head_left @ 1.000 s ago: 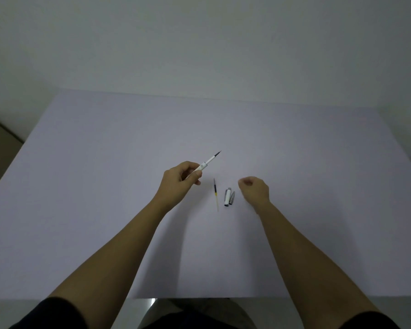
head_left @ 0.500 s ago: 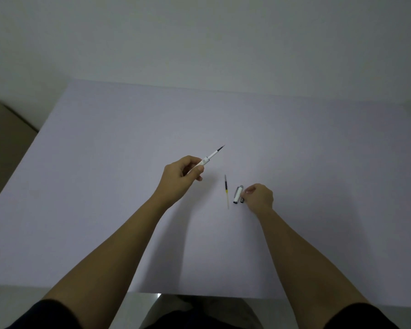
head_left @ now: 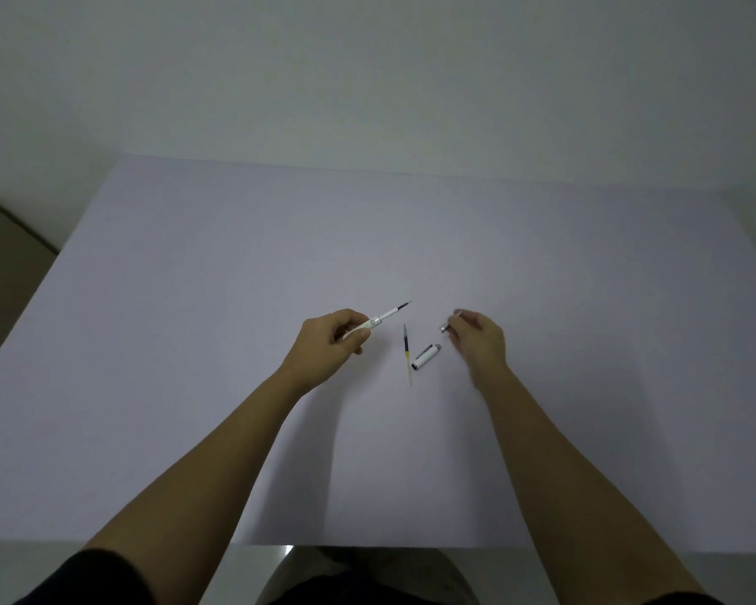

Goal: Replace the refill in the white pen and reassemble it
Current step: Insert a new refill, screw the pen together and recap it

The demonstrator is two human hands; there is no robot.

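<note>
From the head view, the left hand (head_left: 332, 342) holds the white pen (head_left: 378, 320) body low on its barrel, fingers clamped round it. The barrel points up and away to the right, so the dark refill tip sticking out of its front end is free. That grip probably leaves the open end clear for the next part to be threaded on.

The right hand (head_left: 476, 338) hovers just right of the loose parts with its fingers pinched together on a small metallic piece (head_left: 444, 328), likely the pen's nose cone; it is too small and blurred to be sure.

Between the two hands, on the desk (head_left: 193, 320), lies the spare refill (head_left: 407, 353): a thin straight tube, dark along its far half, yellow and pale toward the near end. It seems set aside as the used one. Just beside it, to its right and angled, rests the pen cap (head_left: 425, 357), a short white cylinder with a shiny clip and silvery end, not touching the refill.

The desk surface is matt, pale and smooth, so round parts could roll. The pen's plastic looks glossy and hard, its fittings metallic.
</note>
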